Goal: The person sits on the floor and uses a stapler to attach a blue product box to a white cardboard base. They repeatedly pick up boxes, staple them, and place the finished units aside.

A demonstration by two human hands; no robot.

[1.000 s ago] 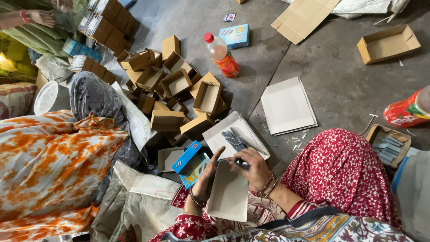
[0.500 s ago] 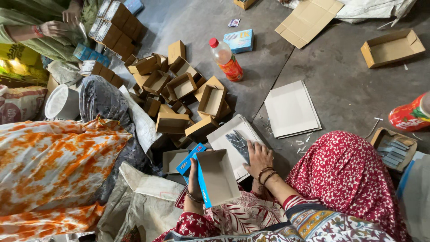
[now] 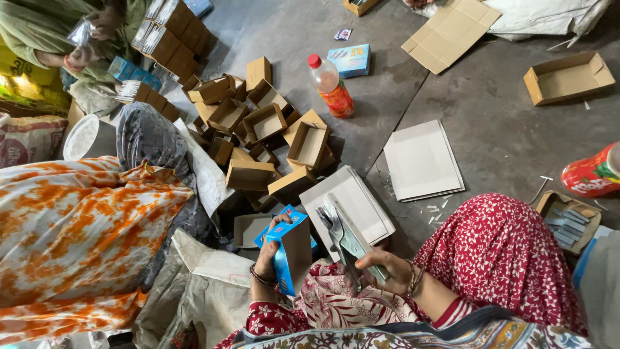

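My left hand (image 3: 270,249) grips a small cardboard box with a blue printed side (image 3: 289,249), held upright above my lap. My right hand (image 3: 385,268) is closed around the handles of a metal stapler plier (image 3: 342,236), whose nose points up-left toward a stack of grey card sheets (image 3: 352,201). Box and stapler are a short gap apart. My red patterned sleeves and knee (image 3: 504,258) fill the lower right.
A heap of open brown boxes (image 3: 265,129) lies ahead, with an orange drink bottle (image 3: 329,85) and a second grey sheet stack (image 3: 423,160) on the concrete floor. A staple tray (image 3: 568,220) sits right. Another person (image 3: 77,39) works at top left; orange cloth (image 3: 77,226) lies left.
The flat grey sheet I held became a folded box, now upright in my left hand. My right hand moved from the sheets and lifted the stapler plier.
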